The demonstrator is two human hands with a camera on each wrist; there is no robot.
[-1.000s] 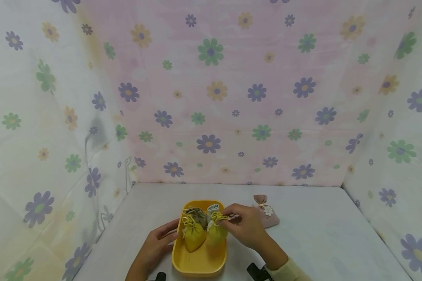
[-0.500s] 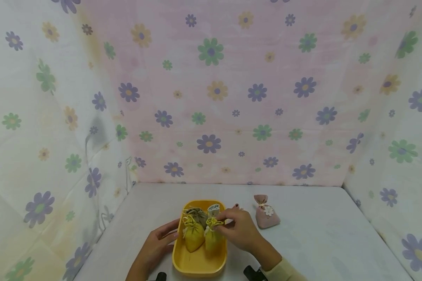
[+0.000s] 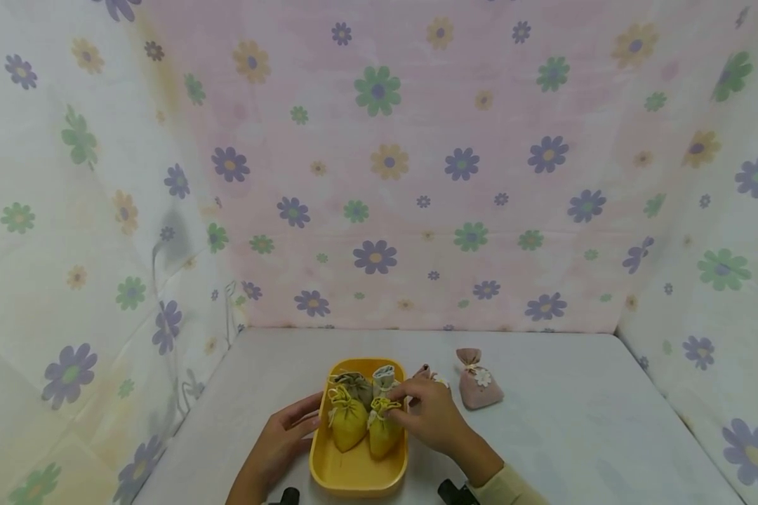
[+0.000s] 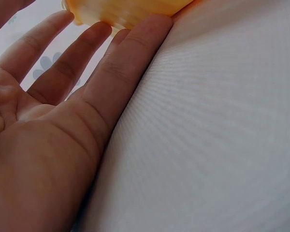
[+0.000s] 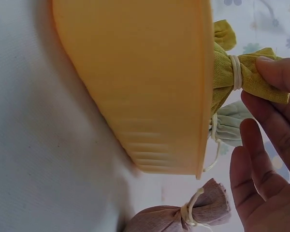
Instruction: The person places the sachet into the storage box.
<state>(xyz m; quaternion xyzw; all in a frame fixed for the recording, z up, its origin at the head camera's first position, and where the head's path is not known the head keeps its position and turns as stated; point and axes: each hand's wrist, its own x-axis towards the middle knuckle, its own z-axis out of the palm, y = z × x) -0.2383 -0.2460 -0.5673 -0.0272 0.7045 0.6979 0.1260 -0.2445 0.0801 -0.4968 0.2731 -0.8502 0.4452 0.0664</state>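
A yellow plastic tray (image 3: 354,480) stands on the table with several small drawstring pouches in it. My right hand (image 3: 431,414) pinches the gathered neck of a yellow pouch (image 3: 384,438) at the tray's right side; thumb and index finger hold the cloth above its cord in the right wrist view. Beside it in the tray are another yellow pouch (image 3: 349,425), an olive-brown pouch (image 3: 354,384) and a pale grey-green pouch (image 3: 383,376). My left hand (image 3: 283,440) touches the tray's left wall with fairly straight fingers, as the left wrist view (image 4: 92,82) shows too.
Just right of the tray a mauve pouch (image 5: 171,218) lies on the table, partly hidden by my right hand in the head view. Farther right lies a pink pouch (image 3: 480,389) with a white flower. Flower-print cloth (image 3: 379,210) walls off the back and sides.
My right hand has moved left and slightly down with the yellow pouch, lowering it inside the tray. The mauve pouch behind the hand has come into view. My left hand stays put.
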